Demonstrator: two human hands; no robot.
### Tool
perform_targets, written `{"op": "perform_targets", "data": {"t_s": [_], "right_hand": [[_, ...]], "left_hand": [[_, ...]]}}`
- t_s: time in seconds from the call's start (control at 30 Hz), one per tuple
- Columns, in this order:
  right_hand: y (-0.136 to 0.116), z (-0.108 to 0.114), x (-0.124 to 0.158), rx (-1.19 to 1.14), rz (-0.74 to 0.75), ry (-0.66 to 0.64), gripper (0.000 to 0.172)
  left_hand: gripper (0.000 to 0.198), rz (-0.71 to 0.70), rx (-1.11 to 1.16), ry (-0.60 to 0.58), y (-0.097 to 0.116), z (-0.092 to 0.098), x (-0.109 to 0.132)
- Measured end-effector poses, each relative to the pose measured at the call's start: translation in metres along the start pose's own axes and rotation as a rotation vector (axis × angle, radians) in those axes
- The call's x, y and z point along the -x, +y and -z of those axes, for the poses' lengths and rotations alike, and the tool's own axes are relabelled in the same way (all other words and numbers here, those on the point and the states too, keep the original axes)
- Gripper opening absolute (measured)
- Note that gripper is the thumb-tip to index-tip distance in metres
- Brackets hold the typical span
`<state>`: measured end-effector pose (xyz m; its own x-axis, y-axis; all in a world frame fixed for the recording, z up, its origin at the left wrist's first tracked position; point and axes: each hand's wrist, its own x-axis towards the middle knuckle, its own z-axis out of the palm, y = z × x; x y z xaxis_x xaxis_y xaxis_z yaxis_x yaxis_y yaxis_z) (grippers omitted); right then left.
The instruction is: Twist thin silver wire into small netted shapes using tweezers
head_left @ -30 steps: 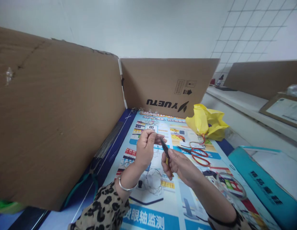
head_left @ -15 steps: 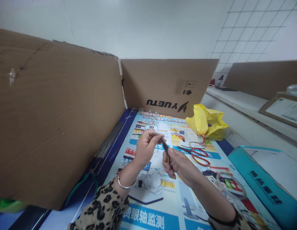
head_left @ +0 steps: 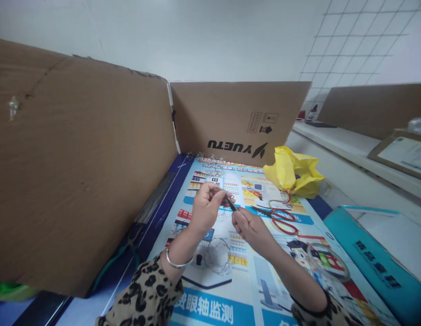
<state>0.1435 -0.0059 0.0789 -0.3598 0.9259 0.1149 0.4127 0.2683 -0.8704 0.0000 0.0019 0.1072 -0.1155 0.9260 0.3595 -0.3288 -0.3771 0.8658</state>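
My right hand is closed around a pair of pliers, whose dark narrow jaws point up and to the left. The handles are hidden in my fist. My left hand pinches thumb against fingers at the tip of the jaws; what it holds is too small to make out. Beneath my hands, a printed sheet covers the table, and a tangled loop of thin wire lies on it. Red-handled scissors rest to the right of my right hand.
Cardboard panels stand at the left and at the back. A yellow plastic bag sits at the far right. Nearer are a clear round roll and a teal box. More fine wire lies near the back.
My right hand has tightened and turned over the pliers, so their handles no longer show. The jaws now look narrower. My left hand stays nearly in place.
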Motion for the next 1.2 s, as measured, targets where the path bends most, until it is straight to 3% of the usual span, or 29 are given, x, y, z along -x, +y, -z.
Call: {"op": "perform_targets", "data": {"t_s": [0.33,0.47,0.73,0.93,1.2], "right_hand": [[0.007,0.014,-0.005,0.431,0.214,0.093,0.029],[0.005,0.018,-0.005,0.390,0.195,0.063,0.030],[-0.001,0.019,-0.001,0.065,0.040,-0.105,0.038],[0.002,0.017,-0.003,0.260,0.141,-0.002,0.037],[0.010,0.019,-0.008,0.267,0.222,-0.038,0.033]], "left_hand": [[0.022,0.109,0.059,-0.054,0.002,0.003,-0.003],[0.022,0.139,0.050,-0.133,0.004,0.007,-0.007],[0.017,0.087,-0.066,-0.147,0.007,0.009,-0.007],[0.019,0.066,-0.064,-0.126,0.008,0.007,-0.005],[0.017,0.058,-0.036,-0.132,0.005,0.008,-0.005]]}}
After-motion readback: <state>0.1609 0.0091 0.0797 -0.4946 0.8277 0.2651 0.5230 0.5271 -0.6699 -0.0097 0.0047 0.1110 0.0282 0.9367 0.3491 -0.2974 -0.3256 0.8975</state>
